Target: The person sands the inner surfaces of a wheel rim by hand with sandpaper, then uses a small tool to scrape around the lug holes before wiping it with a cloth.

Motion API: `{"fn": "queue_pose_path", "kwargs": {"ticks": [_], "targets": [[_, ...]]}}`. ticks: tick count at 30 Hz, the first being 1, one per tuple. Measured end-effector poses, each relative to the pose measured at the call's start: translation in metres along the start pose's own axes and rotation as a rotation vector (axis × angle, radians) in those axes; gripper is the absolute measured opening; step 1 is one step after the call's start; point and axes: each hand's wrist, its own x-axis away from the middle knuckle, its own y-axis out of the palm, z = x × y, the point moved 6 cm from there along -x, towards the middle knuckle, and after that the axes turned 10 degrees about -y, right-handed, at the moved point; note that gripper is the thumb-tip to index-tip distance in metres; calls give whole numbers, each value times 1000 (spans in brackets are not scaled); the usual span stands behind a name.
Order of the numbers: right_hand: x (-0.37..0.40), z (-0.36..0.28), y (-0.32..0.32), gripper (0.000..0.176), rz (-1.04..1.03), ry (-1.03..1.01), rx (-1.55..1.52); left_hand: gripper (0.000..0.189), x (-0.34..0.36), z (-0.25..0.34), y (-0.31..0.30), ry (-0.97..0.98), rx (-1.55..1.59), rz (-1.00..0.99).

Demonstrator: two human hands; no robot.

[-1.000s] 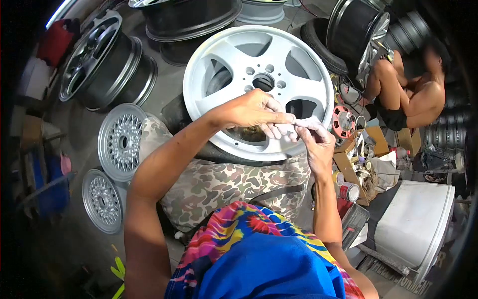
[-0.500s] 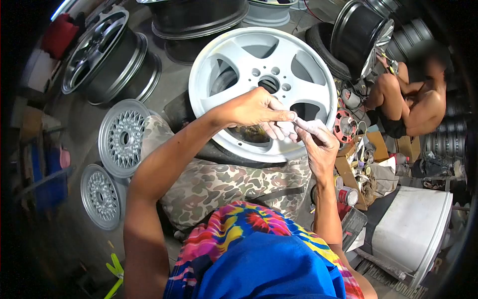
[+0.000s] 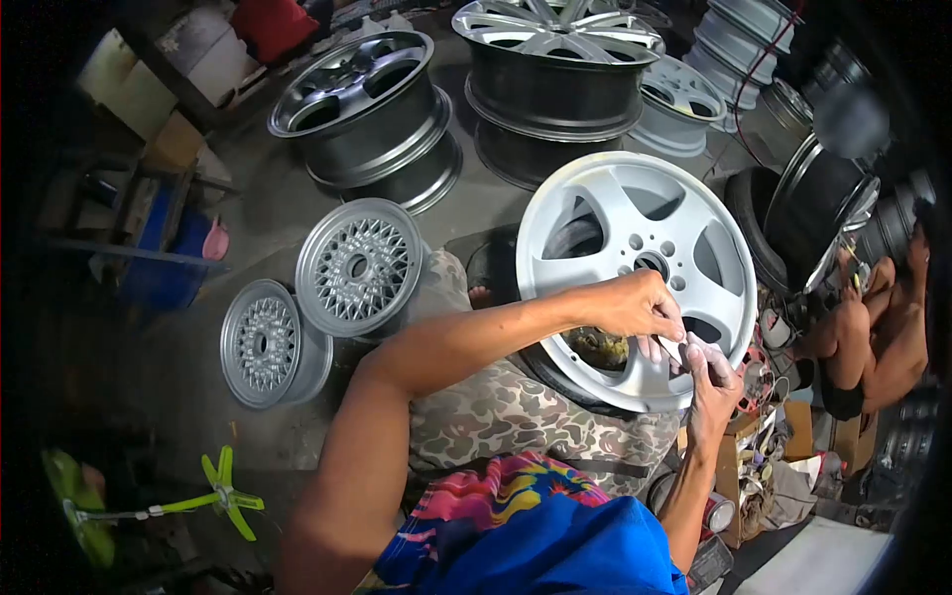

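A pale grey-white wheel rim [image 3: 551, 243] with broad spokes leans in front of my knees, a dark tyre partly visible under it. Over its lower right part my two hands meet. My left hand [image 3: 635, 305] is closed, pinching a small pale flat piece [image 3: 674, 350], perhaps folded sandpaper; its kind is not clear. My right hand [image 3: 716, 382], whitened with dust at the fingers, is closed against the same piece from the other side. Whether either hand touches the rim is hard to tell.
Two silver mesh rims [image 3: 359, 266] stand at left. Stacked dark rims [image 3: 382, 124] and a spoked silver rim [image 3: 555, 45] are behind. A green-bladed fan [image 3: 230, 493] is lower left. At right are another person [image 3: 863, 337] and a cluttered cardboard box [image 3: 729, 486].
My view has turned left, so the rim and hands now appear further right and lower. The hands stay together over the rim, with the pale piece between them. The green fan shows more fully.
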Motion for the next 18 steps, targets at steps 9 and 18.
{"fn": "queue_pose_path", "kwargs": {"ticks": [9,18], "targets": [[-7,-7,5,15,91,-76,23,24,5,13,-3,91,-46,67],[-16,-23,12,11,30,-231,95,26,-3,-4,-14,-44,284,62]]}}
